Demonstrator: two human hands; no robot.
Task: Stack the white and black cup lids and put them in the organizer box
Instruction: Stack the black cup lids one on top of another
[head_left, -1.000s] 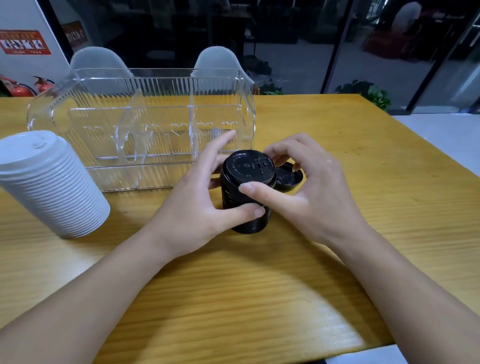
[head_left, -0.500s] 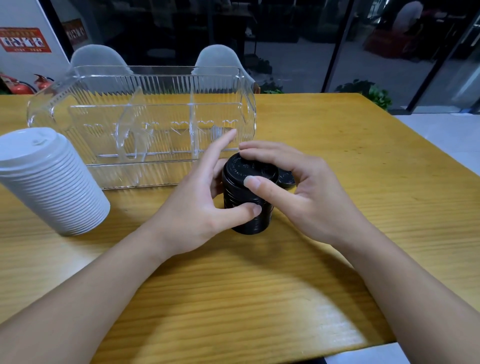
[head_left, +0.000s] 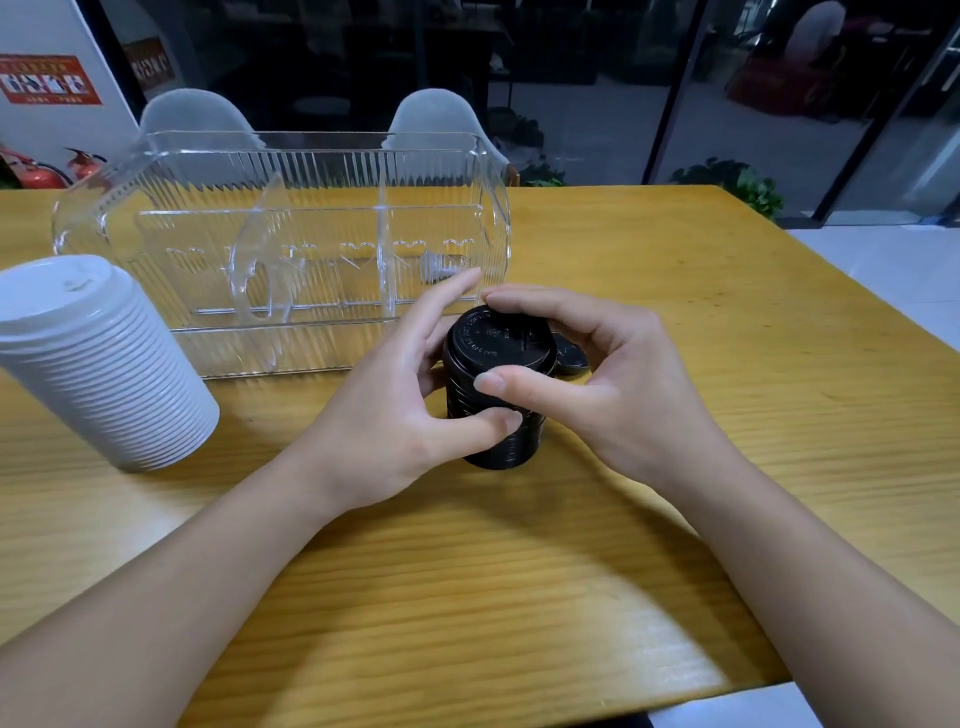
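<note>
We've got the black stack (head_left: 496, 387) standing on the table (head_left: 519, 597), just in front of the box (head_left: 291, 249) at its right end. Left hand (head_left: 395, 410) curls round the stack's left side, thumb pressed on the front, fingers behind. Right hand (head_left: 597, 374) grips the top lid w/ thumb at the near rim and fingertips over the far rim. A loose black lid (head_left: 570, 357) lies on the table behind the stack, partly hidden by the right hand. White stack (head_left: 98, 364) stands apart at far left (leaning a bit), near the box's left end
</note>
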